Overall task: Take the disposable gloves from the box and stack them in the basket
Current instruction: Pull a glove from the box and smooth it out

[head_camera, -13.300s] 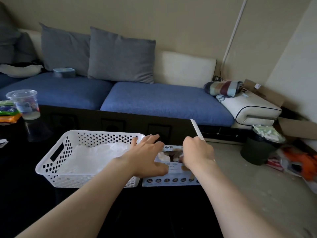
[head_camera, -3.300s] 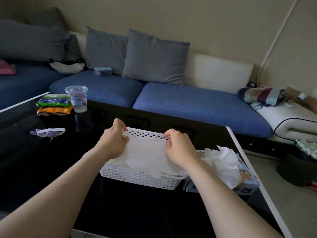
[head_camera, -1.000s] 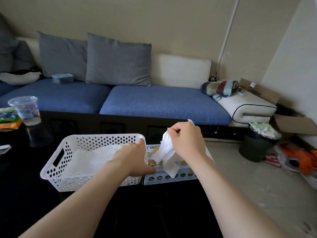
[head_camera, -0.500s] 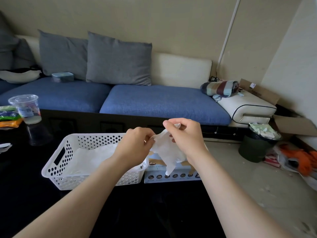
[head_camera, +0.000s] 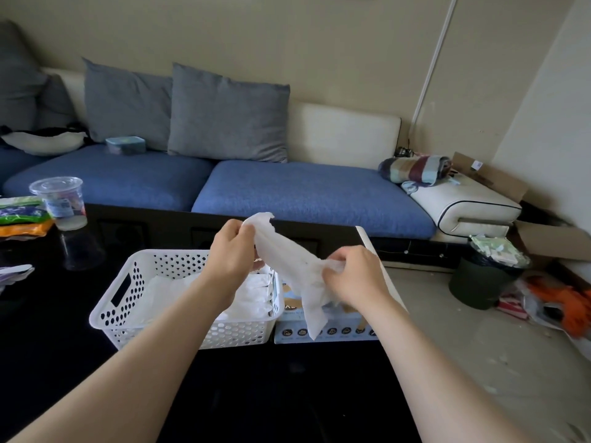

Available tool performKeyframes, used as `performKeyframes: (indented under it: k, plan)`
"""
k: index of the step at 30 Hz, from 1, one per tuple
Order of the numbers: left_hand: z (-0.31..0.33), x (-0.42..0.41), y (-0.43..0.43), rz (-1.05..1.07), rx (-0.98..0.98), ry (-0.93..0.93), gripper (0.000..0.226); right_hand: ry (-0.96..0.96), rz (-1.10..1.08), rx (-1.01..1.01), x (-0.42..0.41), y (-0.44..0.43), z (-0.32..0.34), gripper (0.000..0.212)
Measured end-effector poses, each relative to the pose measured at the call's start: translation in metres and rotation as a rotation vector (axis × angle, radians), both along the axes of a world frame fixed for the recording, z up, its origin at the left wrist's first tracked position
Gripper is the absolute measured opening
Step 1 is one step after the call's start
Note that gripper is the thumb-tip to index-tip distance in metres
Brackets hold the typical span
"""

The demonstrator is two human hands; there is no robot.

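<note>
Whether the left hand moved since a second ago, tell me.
Yes: the left hand rose from the basket rim, now pinching the glove above it.

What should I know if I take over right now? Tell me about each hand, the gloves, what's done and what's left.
Left hand: pinches the upper end of one white glove.
Right hand: grips the lower end of that glove, which is stretched above the basket and box.
The basket sits on the black table, with a pile of gloves already inside. The box is right beside it.
Done: some gloves stacked.
Left: lay this glove on the pile, then probably fetch more. How many remain in the box cannot be seen.
</note>
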State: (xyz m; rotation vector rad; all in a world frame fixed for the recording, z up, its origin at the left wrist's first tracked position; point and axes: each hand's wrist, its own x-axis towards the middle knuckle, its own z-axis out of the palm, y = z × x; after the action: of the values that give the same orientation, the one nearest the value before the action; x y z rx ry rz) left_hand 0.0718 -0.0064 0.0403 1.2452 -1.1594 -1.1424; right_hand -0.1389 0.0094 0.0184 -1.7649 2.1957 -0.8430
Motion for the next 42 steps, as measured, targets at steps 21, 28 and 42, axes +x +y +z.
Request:
performKeyframes:
  k: [21, 28, 42]
  plan:
    - [0.018, 0.024, 0.006, -0.009, -0.1, 0.196, 0.033, -0.783, 0.391, 0.059, 0.064, 0.009, 0.032, 0.045]
    - [0.018, 0.046, 0.008, 0.042, -0.103, 0.15, 0.027, -0.967, 0.405, -0.066, 0.074, 0.007, 0.038, 0.019]
    - [0.013, 0.081, 0.023, -0.432, 0.064, -0.153, 0.058, -0.962, 0.725, 0.252, 0.086, 0.003, 0.041, 0.014]
